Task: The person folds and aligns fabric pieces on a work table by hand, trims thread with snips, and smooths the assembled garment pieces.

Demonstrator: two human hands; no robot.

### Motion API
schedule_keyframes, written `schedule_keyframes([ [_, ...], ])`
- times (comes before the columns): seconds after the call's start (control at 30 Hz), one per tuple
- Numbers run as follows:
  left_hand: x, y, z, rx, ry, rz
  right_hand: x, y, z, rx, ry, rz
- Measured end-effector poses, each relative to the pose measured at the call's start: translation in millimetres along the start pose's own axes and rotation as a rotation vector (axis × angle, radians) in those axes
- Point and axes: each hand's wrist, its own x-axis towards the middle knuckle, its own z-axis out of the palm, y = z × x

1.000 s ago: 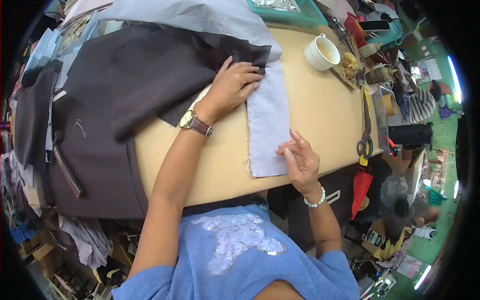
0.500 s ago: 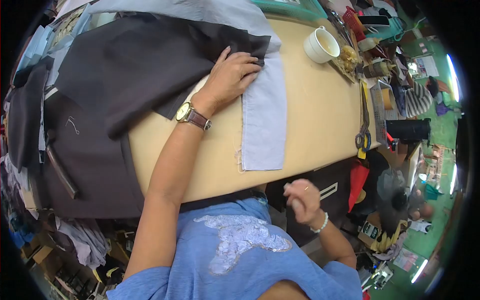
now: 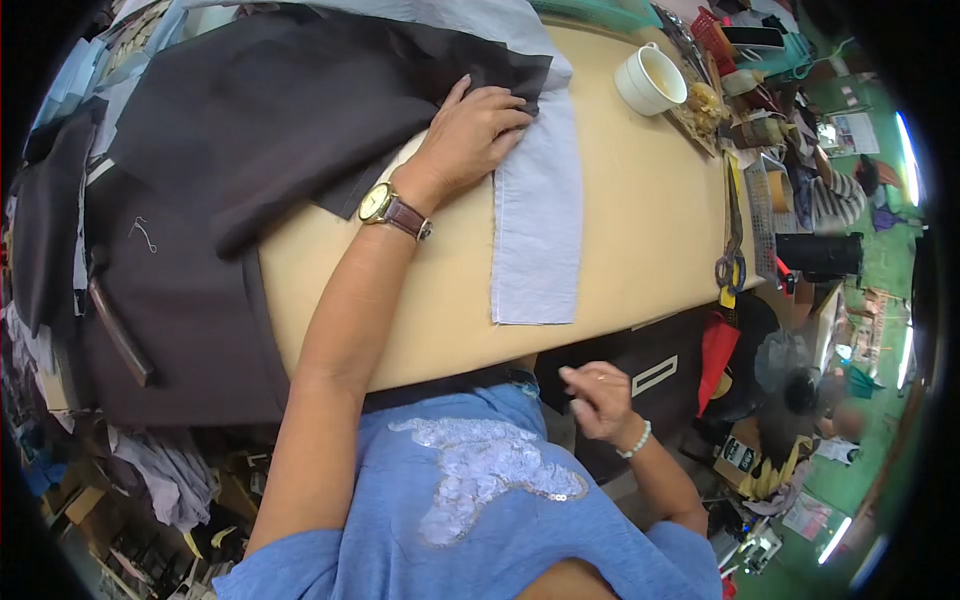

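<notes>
My left hand (image 3: 470,135), a watch on its wrist, lies with fingers spread on the end of a dark cloth (image 3: 300,120). Under and beside it, a pale blue-grey fabric strip (image 3: 538,240) runs down toward the table's near edge. My right hand (image 3: 600,400) is in the air just off that edge, apart from the fabric. Its fingers are curled together in a pinch; whatever they hold, if anything, is too small to make out.
Along the right side of the beige table (image 3: 640,230) are a white cup (image 3: 650,80), scissors (image 3: 732,250) and a grey basket (image 3: 762,215). A tool with a dark handle (image 3: 122,335) and a bit of thread (image 3: 145,235) lie on dark cloth at left.
Loose threads at the strip's lower left corner are gone from there. My right hand has turned slightly, its fingers drawn closer together. The left hand stays on the cloth; the view has shifted a little.
</notes>
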Motion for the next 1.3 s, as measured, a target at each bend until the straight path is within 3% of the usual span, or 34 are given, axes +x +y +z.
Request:
schedule_keyframes([
  [0.17,0,-2,1,0.0,0.001,0.008,47,-5,-6,-0.116,0.287,-0.065],
  [0.3,-2,-2,0,-0.012,0.001,0.005,103,-21,31,-0.266,0.013,-0.073],
  [0.4,-2,-3,-3,0.001,-0.001,0.021,92,-25,35,-0.288,-0.14,-0.292],
  [0.5,-2,-3,-2,-0.013,-0.018,0.029,36,-9,13,0.092,0.003,-0.067],
  [0.63,2,4,-6,0.001,-0.049,0.006,4,25,-36,-0.327,0.374,0.155],
  [0.67,2,6,-7,0.009,-0.051,0.002,6,28,-50,-0.339,0.522,0.341],
  [0.73,2,9,-8,0.021,-0.057,-0.004,17,43,-82,-0.331,0.79,0.502],
  [0.83,2,9,-9,0.028,-0.066,-0.003,3,97,-130,-0.663,0.937,0.454],
  [0.87,2,9,-8,0.026,-0.07,-0.005,2,99,-148,-0.763,0.884,0.553],
  [0.93,2,9,-8,0.026,-0.073,-0.013,-1,125,-188,-1.05,0.896,0.399],
  [1.07,2,11,-12,0.029,-0.089,-0.006,11,161,-256,-1.323,0.767,0.634],
  [1.17,1,8,-11,0.043,-0.09,0.017,35,179,-285,-1.144,0.43,1.117],
  [1.23,0,3,-7,0.055,-0.069,0.033,22,219,-302,-1.153,0.191,1.174],
  [1.3,-2,-3,-5,0.023,-0.026,0.072,-12,303,-333,-1.11,0.187,1.006],
])
